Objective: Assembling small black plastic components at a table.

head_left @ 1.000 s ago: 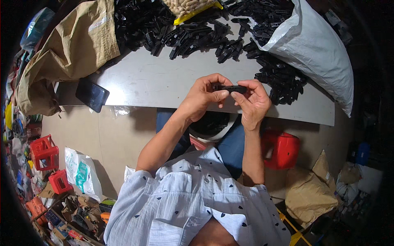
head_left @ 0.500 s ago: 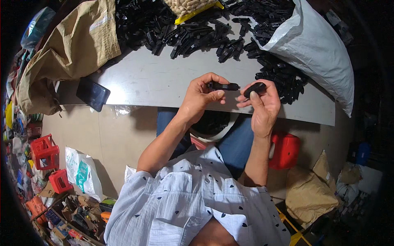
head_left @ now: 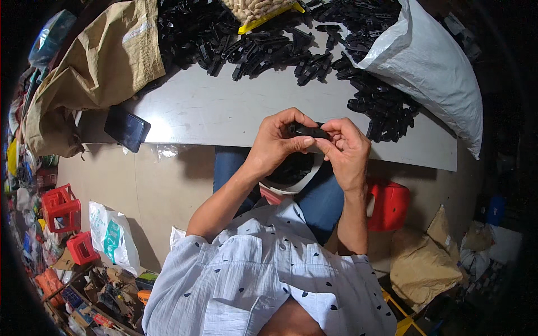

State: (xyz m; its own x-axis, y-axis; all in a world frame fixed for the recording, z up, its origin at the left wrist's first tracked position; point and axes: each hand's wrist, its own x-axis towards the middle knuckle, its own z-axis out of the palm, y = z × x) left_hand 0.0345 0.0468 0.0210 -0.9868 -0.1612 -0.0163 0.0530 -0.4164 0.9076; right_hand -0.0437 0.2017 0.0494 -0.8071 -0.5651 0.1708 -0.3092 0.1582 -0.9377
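Observation:
Over the table's near edge, my left hand (head_left: 272, 144) pinches a slim black plastic part (head_left: 310, 131) between thumb and fingers. My right hand (head_left: 348, 152) closes on the part's right end, thumb and fingertips almost touching those of the left. A second black piece was in the right hand; now the two pieces look like one dark shape, and fingers hide where they meet. Below, between my knees, sits a white bucket (head_left: 307, 183) with black parts inside. Similar black parts (head_left: 263, 53) lie heaped across the far side of the table (head_left: 196, 106).
A white woven sack (head_left: 434, 70) spills black parts at the right. At the left are a brown sack (head_left: 95, 73) and a dark phone (head_left: 127, 129). A bag of peanuts (head_left: 260, 12) rests on the far heap. A red stool (head_left: 388, 206) stands below the table.
My right hand has moved left and brought its black piece against the one in my left hand. The left hand has dipped slightly toward me.

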